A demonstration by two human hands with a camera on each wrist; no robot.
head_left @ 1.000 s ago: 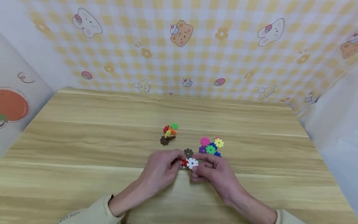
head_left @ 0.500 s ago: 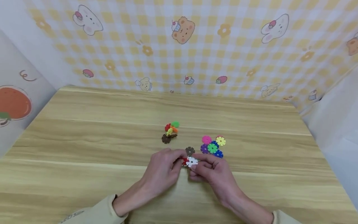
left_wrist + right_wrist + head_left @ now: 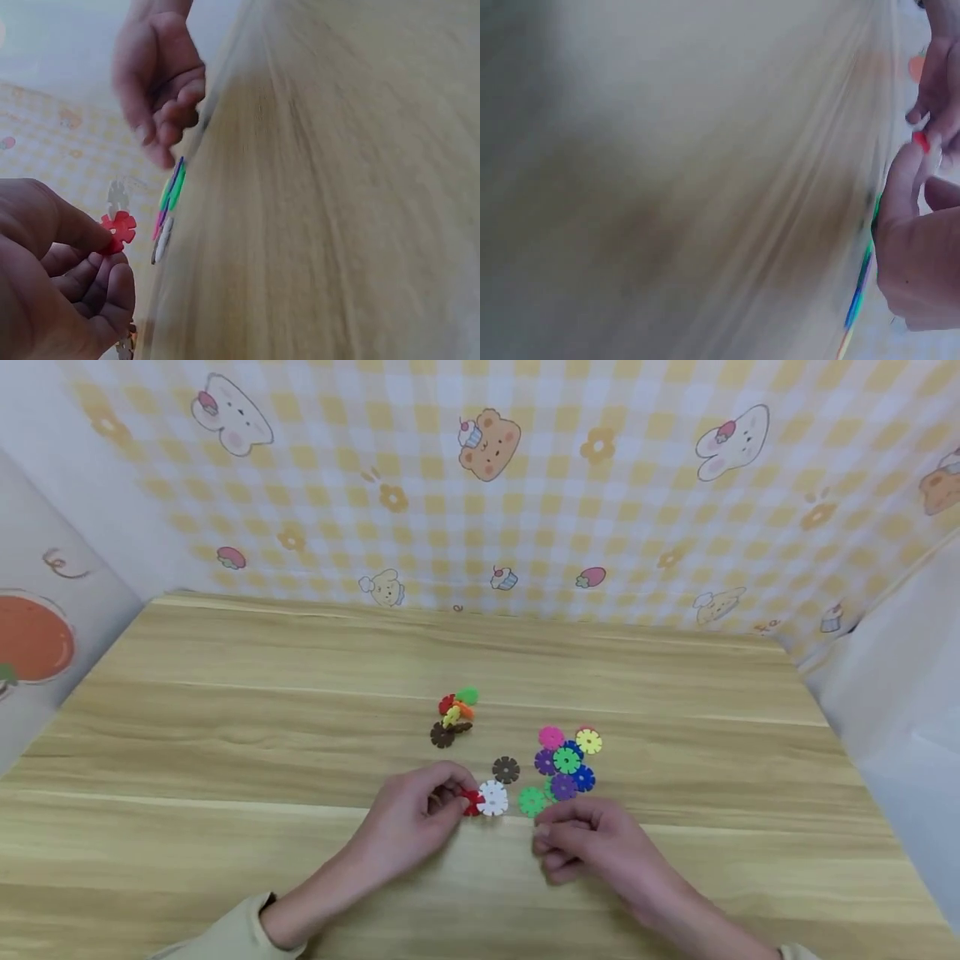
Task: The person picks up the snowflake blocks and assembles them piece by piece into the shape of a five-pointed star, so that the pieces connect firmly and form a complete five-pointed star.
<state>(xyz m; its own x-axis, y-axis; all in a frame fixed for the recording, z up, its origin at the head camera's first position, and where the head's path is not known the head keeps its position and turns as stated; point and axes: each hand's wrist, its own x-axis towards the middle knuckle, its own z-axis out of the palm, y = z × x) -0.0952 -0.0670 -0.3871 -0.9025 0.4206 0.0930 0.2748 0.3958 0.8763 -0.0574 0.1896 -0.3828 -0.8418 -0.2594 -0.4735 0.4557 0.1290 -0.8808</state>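
My left hand (image 3: 417, 810) pinches a red notched disc (image 3: 471, 802) between thumb and forefinger. Joined to it, on the right, is a white notched disc (image 3: 492, 797). In the left wrist view the red disc (image 3: 120, 231) shows at the fingertips, the white disc (image 3: 118, 196) behind it. My right hand (image 3: 600, 843) is apart from this pair, its fingers loosely bent with nothing between them. Closest to its fingertips lies a green disc (image 3: 532, 802). A dark brown disc (image 3: 506, 769) lies just beyond the white one.
Right of centre, several loose discs lie in a pile, among them a pink disc (image 3: 551, 737), a yellow disc (image 3: 588, 741) and a purple disc (image 3: 563, 787). Farther back is a cluster with a red disc (image 3: 447, 703) and a brown disc (image 3: 442, 735). A patterned cloth (image 3: 540, 527) hangs behind the table (image 3: 300, 660).
My right hand has let go of the white disc and drawn back to the right and nearer me. My left hand has shifted left with the joined red and white discs.
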